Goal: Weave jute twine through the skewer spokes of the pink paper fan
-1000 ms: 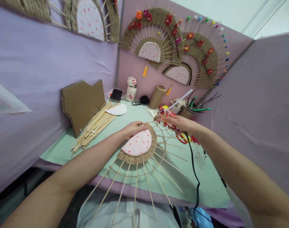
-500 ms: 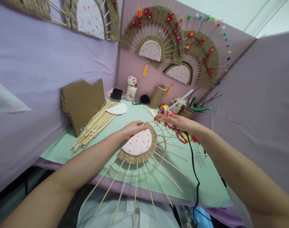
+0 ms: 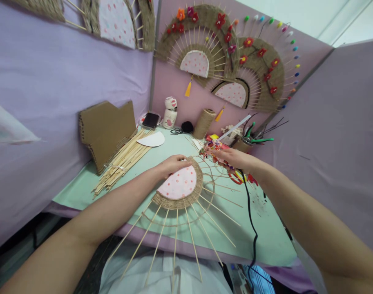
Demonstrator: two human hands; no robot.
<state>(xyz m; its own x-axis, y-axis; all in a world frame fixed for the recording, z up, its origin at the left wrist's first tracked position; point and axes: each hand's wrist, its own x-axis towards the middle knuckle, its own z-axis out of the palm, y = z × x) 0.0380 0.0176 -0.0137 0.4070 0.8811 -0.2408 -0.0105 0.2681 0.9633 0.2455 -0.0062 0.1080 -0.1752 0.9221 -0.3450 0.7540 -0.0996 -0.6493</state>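
My left hand (image 3: 175, 165) grips the upper edge of a half-round fan (image 3: 177, 184). Its white, pink-dotted centre has a woven twine band around the curve. Thin wooden sticks (image 3: 176, 253) spread out from that band over the table's front edge, and a loose strand of twine (image 3: 161, 223) runs across them. In my right hand (image 3: 232, 158) is a hot glue gun (image 3: 213, 147) with a colourful pattern, a white glue stick (image 3: 234, 128) poking from its back and a black cord (image 3: 249, 216) hanging down. Its nozzle is close to the fan's far right end; whether it touches is too small to tell.
A bundle of wooden sticks (image 3: 125, 161) and a white half-round card (image 3: 151, 139) lie left of the fan, near cardboard (image 3: 108, 130). A bottle (image 3: 170, 114), a twine spool (image 3: 204, 123) and a pot with green-handled pliers (image 3: 250, 141) stand behind. Red scissors (image 3: 235, 178) lie under my right hand.
The camera view has shifted very slightly. Both hands, the fan and the glue gun stay in nearly the same place.
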